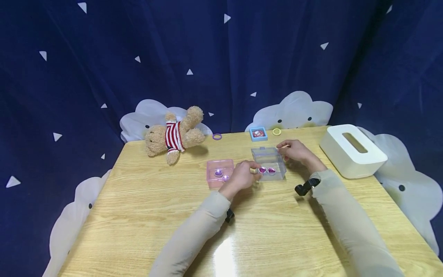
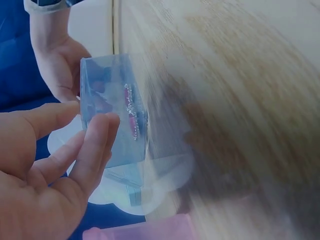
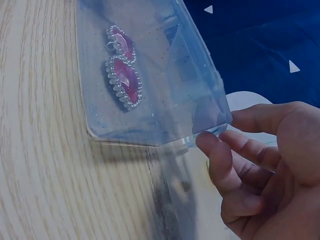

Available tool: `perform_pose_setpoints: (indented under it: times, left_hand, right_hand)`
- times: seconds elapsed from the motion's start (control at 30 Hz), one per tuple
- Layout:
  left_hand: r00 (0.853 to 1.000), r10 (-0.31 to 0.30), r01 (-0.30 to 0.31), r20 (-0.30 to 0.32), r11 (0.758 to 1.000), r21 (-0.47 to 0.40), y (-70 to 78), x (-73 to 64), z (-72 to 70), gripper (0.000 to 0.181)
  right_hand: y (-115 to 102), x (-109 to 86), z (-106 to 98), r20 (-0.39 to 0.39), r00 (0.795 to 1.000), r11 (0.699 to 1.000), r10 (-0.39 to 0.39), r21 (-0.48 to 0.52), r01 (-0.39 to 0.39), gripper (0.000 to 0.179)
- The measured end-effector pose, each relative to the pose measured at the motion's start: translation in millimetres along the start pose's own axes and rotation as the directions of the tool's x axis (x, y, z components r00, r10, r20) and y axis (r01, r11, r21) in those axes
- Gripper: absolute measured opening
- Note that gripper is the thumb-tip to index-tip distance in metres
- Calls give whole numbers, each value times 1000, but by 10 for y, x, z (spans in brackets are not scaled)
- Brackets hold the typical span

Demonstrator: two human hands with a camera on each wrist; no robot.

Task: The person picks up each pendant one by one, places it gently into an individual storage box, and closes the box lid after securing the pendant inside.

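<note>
A clear bluish plastic box (image 1: 271, 176) stands on the table with its lid (image 1: 265, 151) raised at the back. Inside lie two magenta gem jewelry pieces (image 3: 126, 79) edged with small clear stones. At the box's front left, my left hand (image 1: 242, 176) holds its fingers fairly straight, close to the wall; contact is unclear. My right hand (image 1: 295, 151) pinches a back right corner of the box between curled fingers, as the right wrist view shows. Left of my left hand sits a pink box (image 1: 215, 180) with a purple gem piece (image 1: 219, 173) and a smaller one inside.
Behind are a purple ring (image 1: 217, 139), a blue square box (image 1: 253, 139) and a yellow ring (image 1: 276, 134). A teddy bear (image 1: 174, 136) in a striped shirt lies at the back left. A white tissue box (image 1: 356, 158) stands on the right.
</note>
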State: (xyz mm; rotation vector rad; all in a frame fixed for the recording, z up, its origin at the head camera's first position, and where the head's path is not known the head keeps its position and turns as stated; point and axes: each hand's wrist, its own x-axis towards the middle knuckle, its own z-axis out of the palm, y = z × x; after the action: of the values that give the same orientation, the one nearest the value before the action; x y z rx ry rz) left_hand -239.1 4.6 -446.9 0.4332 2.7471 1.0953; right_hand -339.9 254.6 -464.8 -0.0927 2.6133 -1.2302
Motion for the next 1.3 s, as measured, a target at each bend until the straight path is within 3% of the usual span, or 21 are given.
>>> perform_pose_setpoints:
  times: [0.4, 0.9, 1.3]
  left_hand:
    - [999, 0, -1, -49, 1000, -24, -8, 18, 52, 27]
    - [994, -34, 34, -100, 999, -3, 5, 33, 85, 24]
    - [996, -27, 24, -88, 999, -34, -4, 41, 72, 23]
  right_hand:
    - [0, 2, -12, -5, 1000, 995, -16, 95, 16, 47]
    - [-36, -27, -27, -37, 999, 995, -30, 90, 33, 33]
    - [-40, -105, -94, -26, 999, 964, -43, 262, 48, 51]
